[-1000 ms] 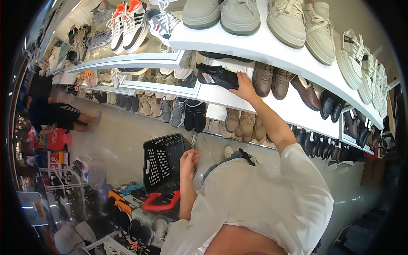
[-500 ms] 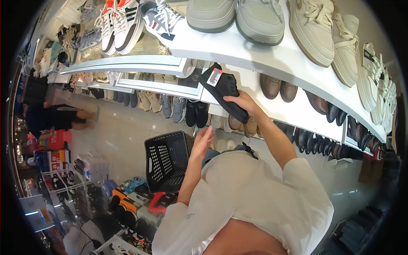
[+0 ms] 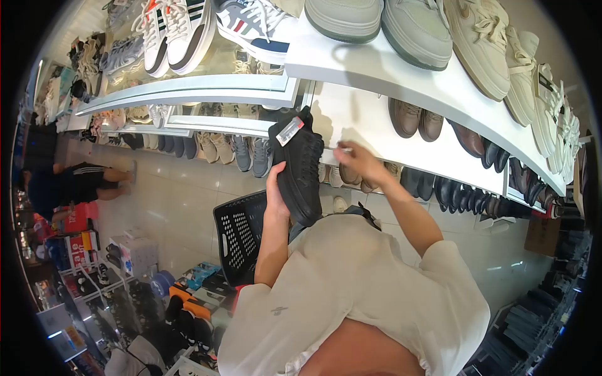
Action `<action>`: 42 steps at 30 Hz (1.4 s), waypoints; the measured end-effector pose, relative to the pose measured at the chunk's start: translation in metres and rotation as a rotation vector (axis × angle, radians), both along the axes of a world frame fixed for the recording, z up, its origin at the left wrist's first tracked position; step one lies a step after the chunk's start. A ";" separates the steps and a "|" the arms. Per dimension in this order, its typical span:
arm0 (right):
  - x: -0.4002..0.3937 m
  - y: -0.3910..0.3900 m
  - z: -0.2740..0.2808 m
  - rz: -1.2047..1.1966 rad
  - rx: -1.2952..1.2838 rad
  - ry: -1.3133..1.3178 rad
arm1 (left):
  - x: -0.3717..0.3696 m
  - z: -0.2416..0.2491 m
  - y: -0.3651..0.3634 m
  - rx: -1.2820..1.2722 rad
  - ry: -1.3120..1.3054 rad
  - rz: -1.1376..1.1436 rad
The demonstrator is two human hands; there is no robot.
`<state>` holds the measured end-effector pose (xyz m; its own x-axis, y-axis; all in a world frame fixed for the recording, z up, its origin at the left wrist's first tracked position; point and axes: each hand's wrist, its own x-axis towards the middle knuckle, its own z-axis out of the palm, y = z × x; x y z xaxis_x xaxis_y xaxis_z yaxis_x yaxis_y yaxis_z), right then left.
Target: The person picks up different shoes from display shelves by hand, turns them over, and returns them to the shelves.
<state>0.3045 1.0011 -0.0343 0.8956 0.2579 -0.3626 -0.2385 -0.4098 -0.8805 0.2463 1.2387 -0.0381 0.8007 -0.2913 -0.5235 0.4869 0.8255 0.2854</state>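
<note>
A black lace-up shoe [image 3: 295, 169] with a red-and-white tag [image 3: 290, 131] near its upper end is in my left hand [image 3: 274, 191]. The fingers wrap behind the shoe and are partly hidden. Just to the right, apart from the shoe, my right hand [image 3: 362, 164] hovers before the white lower shelf [image 3: 351, 119], fingers loosely bent and apart, with nothing seen in them. Brown shoes [image 3: 406, 118] rest on that shelf, farther right.
A black perforated basket [image 3: 235, 241] is on the left, partly behind my left arm. Grey-green sneakers [image 3: 417, 31] stand on the upper shelf [image 3: 376, 72] above my hands. A person [image 3: 59, 185] in dark clothes is at the far left. Shoe boxes [image 3: 191, 304] lie lower left.
The black shoe has passed from my right hand into my left and moved left and down, turning more upright. My right hand has let go. The view has shifted slightly.
</note>
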 end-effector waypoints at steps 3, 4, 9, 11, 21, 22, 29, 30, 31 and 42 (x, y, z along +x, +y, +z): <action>0.082 -0.042 -0.008 -0.295 -0.465 -0.546 | -0.016 -0.008 0.023 -0.157 0.026 0.054; 0.103 -0.051 0.014 -0.212 -0.527 -0.639 | -0.022 -0.016 0.028 -0.182 0.023 0.076; 0.204 -0.101 -0.005 0.030 -0.597 -0.979 | -0.060 -0.007 0.039 -0.263 0.039 0.140; 0.216 -0.098 0.000 0.052 -0.665 -1.025 | -0.071 -0.021 0.047 -0.204 -0.004 0.143; 0.271 -0.085 0.039 0.027 -0.845 -1.124 | -0.107 -0.031 0.062 -0.222 0.030 0.378; 0.267 -0.086 0.035 0.022 -0.859 -1.143 | -0.107 -0.033 0.062 -0.214 0.026 0.396; 0.190 -0.092 -0.008 -0.031 -1.005 -1.292 | -0.103 -0.031 0.057 -0.181 0.034 0.309; 0.160 -0.086 0.005 -0.016 -1.036 -1.279 | -0.103 -0.030 0.055 -0.172 0.002 0.279; 0.129 -0.079 0.019 0.000 -1.068 -1.266 | -0.102 -0.032 0.053 -0.171 0.009 0.269; -0.049 -0.050 0.023 -0.091 -0.683 -1.235 | -0.089 -0.041 0.026 -0.341 -0.226 0.226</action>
<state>0.2555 0.9515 -0.0111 0.7277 0.2776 0.6272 0.4799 -0.8594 -0.1765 0.1577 1.2650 -0.0793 0.9470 -0.2213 -0.2330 0.2405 0.9690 0.0571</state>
